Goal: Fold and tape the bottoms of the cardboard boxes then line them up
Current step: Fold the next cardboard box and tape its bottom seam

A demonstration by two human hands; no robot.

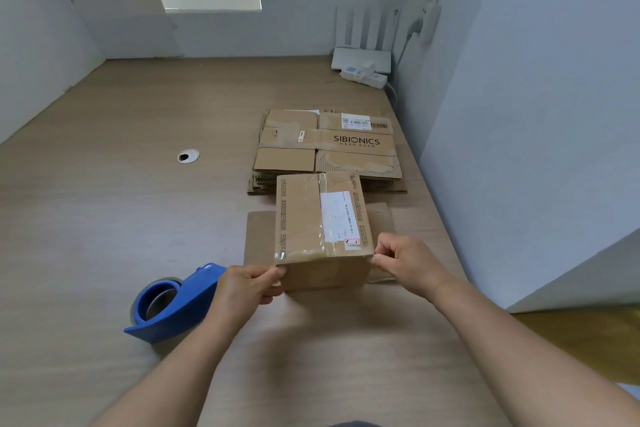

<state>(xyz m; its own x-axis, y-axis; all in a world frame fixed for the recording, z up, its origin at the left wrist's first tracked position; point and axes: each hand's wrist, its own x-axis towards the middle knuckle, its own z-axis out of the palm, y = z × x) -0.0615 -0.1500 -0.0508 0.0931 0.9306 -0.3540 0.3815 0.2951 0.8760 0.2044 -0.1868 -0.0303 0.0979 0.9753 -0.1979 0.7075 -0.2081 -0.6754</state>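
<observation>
1. The box (322,218) stands just right of the tape dispenser (173,305).
2. Left hand (247,282) and right hand (405,256) pinch its near top corners.
3. Probably light, stiff, hollow; grip opposite walls.

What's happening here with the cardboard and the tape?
A person is working at a wooden table, pinching the near corners of a small cardboard box with the left hand and the right hand. The box sits with its taped seam facing up. A blue tape dispenser lies just left of it, untouched, and a stack of flattened cardboard boxes waits behind.
</observation>
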